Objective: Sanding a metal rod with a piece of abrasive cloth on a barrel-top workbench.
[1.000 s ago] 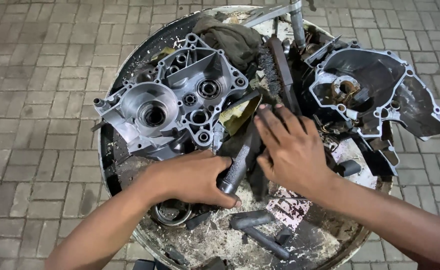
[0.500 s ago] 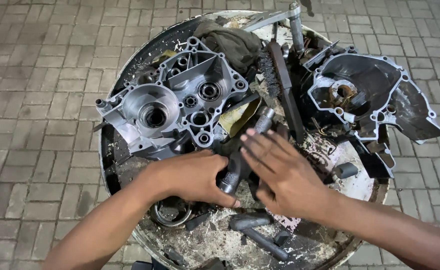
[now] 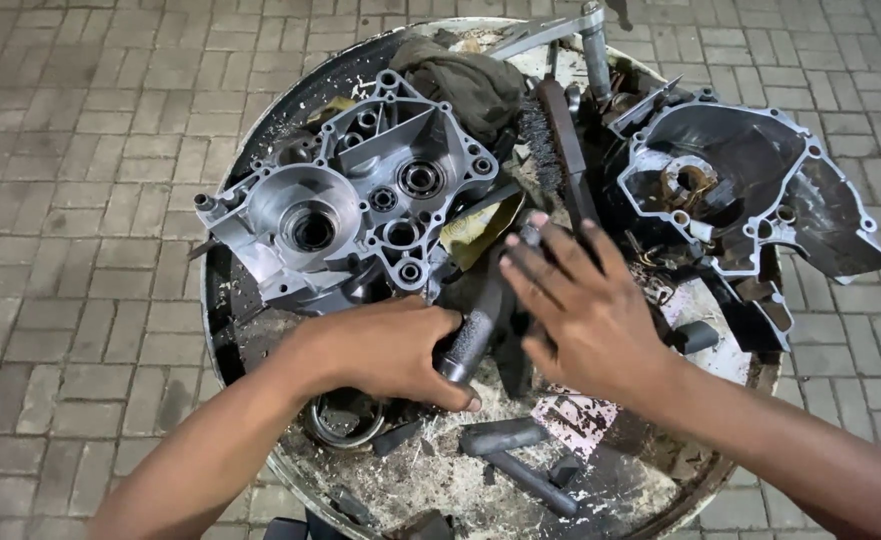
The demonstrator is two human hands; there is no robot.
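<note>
My left hand grips a dark cylindrical metal shaft that lies slanted on a round metal drum top. Spread over the shaft's upper end, my right hand rests its fingers on it and on the dark parts beneath. Just behind my left hand sits a silver engine crankcase half with bearings and bolt holes. Further right lies a darker, dirty engine cover.
A greasy rag, a wire brush and a metal lever lie at the back of the drum. Short dark metal rods and a ring lie near its front. Brick paving surrounds the drum.
My right hand has slid down and left over the shaft's upper end, fingers spreading. My left hand keeps its hold on the shaft. The view has shifted slightly.
</note>
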